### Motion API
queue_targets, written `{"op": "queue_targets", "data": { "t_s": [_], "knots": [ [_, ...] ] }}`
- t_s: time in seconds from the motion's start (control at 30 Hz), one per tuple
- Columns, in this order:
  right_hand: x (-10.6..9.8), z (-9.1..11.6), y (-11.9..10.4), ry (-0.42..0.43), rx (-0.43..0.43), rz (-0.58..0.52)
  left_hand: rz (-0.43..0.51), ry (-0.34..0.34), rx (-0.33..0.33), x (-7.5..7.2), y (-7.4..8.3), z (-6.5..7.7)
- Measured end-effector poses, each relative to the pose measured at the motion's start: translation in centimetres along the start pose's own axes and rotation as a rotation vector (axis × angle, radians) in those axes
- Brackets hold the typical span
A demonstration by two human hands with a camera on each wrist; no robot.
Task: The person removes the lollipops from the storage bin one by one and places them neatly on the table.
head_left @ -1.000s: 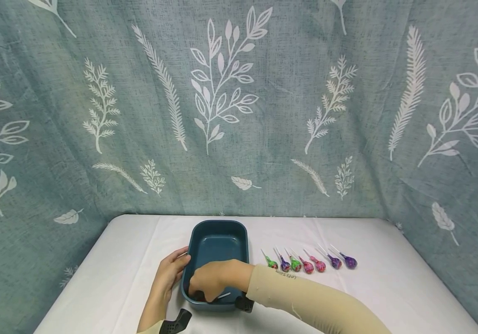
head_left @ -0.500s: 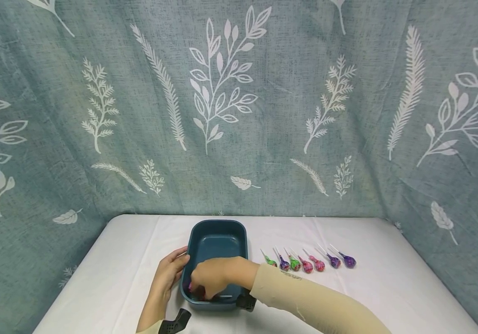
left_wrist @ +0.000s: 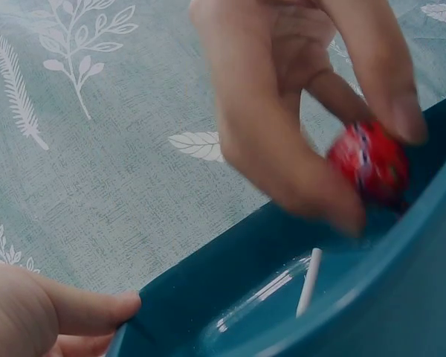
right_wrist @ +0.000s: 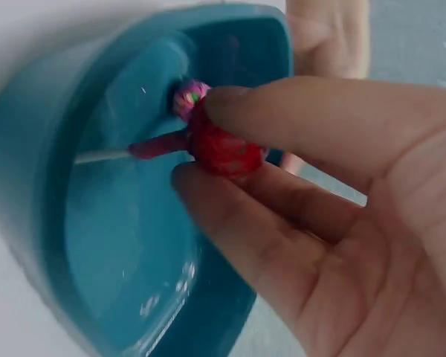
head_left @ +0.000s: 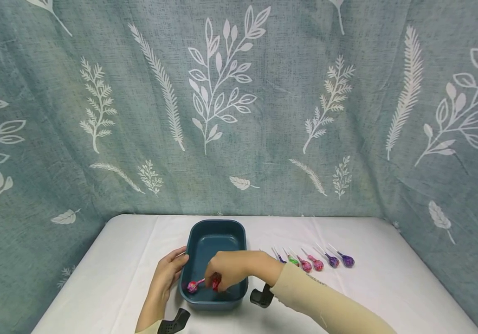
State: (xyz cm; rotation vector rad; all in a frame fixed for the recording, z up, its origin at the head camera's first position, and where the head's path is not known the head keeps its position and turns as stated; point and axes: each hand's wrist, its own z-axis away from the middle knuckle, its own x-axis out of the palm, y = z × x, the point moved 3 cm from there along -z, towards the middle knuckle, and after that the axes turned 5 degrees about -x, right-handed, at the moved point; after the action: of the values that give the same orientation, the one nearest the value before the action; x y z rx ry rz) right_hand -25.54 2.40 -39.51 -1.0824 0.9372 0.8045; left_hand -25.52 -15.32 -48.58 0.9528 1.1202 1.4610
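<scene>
Inside the front of the dark teal bin, my right hand pinches the red-wrapped head of a lollipop between thumb and fingers. Its white stick points away from the palm in the right wrist view. A pink-wrapped lollipop lies at the bin's front left corner, partly covered by the red one in the right wrist view. A white stick shows in the bin in the left wrist view. My left hand rests against the bin's left side, thumb and fingertips at the rim with the fingers fairly straight.
Right of the bin, several lollipops lie in a row on the white tablecloth, sticks pointing back; my right forearm partly hides the nearest ones. A leaf-patterned curtain hangs behind the table.
My right hand has moved up and rightward from the bin's front left corner, with the red lollipop now showing in its fingers. The pink lollipop has come into view. My left hand stays in place.
</scene>
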Motion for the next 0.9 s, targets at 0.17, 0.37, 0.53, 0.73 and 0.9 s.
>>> {"op": "queue_targets", "data": {
  "t_s": [0.17,0.37,0.53,0.73,0.9],
  "knots": [
    [-0.7,1.9,0.8,0.118,-0.028,-0.061,0.008,-0.004,-0.008,0.0,-0.1,0.0],
    [-0.8,4.0,2.1,0.266,0.006,-0.128,0.011,0.002,-0.006,0.0,0.1,0.0],
    [-0.1,5.6,3.3,0.396,0.067,-0.256,0.012,0.006,-0.012,0.0,0.0,-0.1],
    [0.5,7.1,3.8,0.581,0.087,-0.368,0.024,0.007,-0.018,-0.1,-0.1,-0.1],
    [0.8,8.4,3.6,0.722,0.074,-0.442,0.037,-0.003,-0.014,-0.1,0.0,-0.1]
  ]
}}
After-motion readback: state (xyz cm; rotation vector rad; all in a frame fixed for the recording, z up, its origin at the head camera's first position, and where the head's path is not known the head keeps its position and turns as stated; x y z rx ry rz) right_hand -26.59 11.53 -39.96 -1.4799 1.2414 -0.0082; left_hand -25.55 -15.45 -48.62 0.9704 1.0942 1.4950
